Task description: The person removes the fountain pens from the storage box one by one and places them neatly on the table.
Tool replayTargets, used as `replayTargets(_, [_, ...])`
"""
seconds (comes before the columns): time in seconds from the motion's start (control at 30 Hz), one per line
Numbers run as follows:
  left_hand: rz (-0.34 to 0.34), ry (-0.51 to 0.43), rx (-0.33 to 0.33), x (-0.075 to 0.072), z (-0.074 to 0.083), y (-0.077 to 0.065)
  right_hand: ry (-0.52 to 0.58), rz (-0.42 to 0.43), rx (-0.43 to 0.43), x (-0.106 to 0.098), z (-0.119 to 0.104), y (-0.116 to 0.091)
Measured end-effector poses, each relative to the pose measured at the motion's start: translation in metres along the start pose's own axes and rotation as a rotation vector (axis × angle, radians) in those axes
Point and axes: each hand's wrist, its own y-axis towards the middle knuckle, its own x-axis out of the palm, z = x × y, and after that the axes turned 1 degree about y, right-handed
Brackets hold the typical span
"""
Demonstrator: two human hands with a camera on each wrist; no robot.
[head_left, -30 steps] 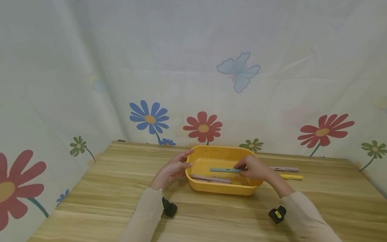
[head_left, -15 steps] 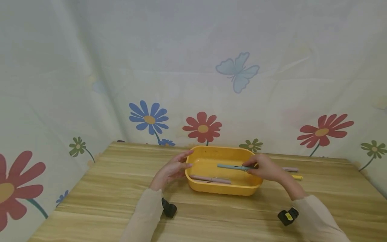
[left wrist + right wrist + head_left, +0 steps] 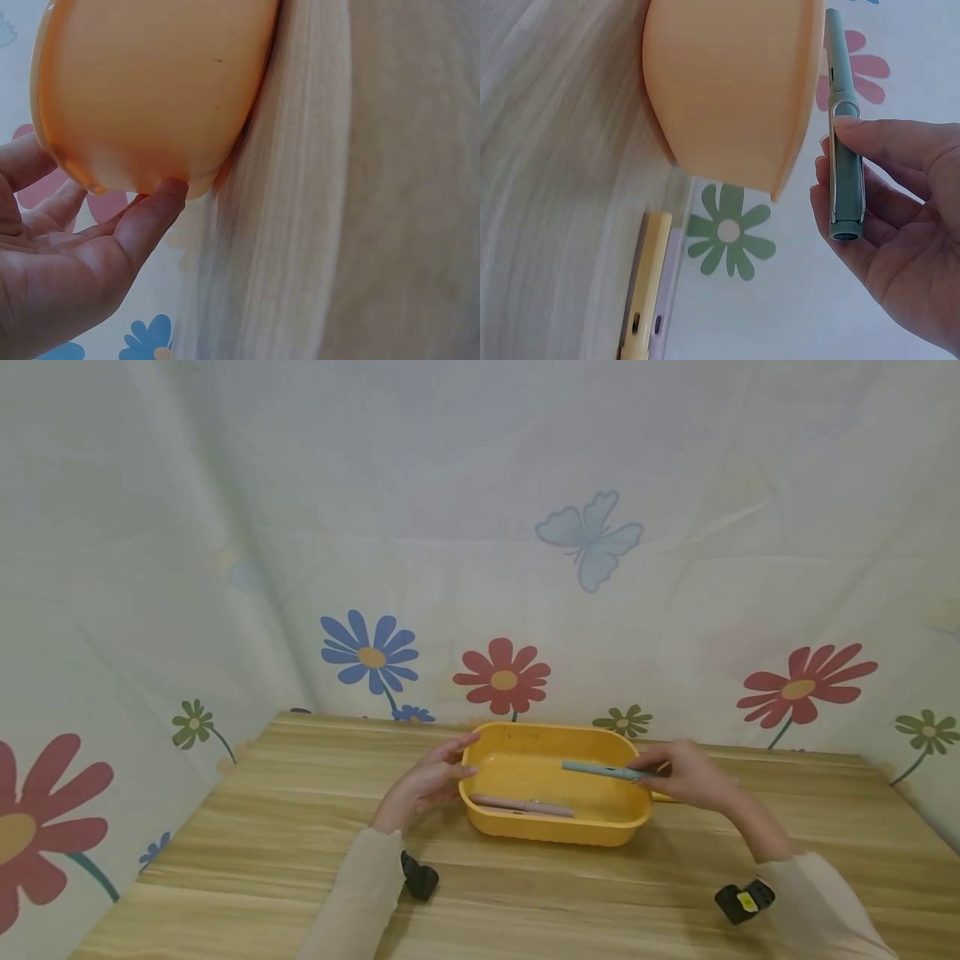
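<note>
A yellow plastic basket (image 3: 555,833) stands on the wooden table. My left hand (image 3: 429,781) holds its left end at the rim; in the left wrist view, some fingers (image 3: 154,217) touch the outer wall. Above the basket's right side, my right hand (image 3: 693,775) pinches a blue-green capped pen (image 3: 600,769) between thumb and fingers. The right wrist view shows the pen's metal clip (image 3: 845,150) under the thumb, with the pen apart from the basket wall. Inside the basket, along the near side, lie pinkish pens (image 3: 525,807).
On the table right of the basket, a yellow pen (image 3: 646,285) and a pale purple pen (image 3: 662,300) lie side by side. The right hand mostly covers them in the head view. Behind the table hangs a flower-printed curtain (image 3: 420,568).
My right hand has lifted the blue-green pen from inside the basket and moved right with it, over the right rim. The left hand and the basket have stayed put.
</note>
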Motion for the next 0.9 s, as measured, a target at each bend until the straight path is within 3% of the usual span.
replayTargets(0.4, [-0.012,0.01,-0.007,0.0,-0.001,0.0,0.018,0.031,0.07,-0.016,0.009,-0.024])
replayTargets(0.9, [-0.003,0.004,-0.019,0.0,0.0,0.0,-0.039,0.106,0.133,-0.034,0.027,-0.06])
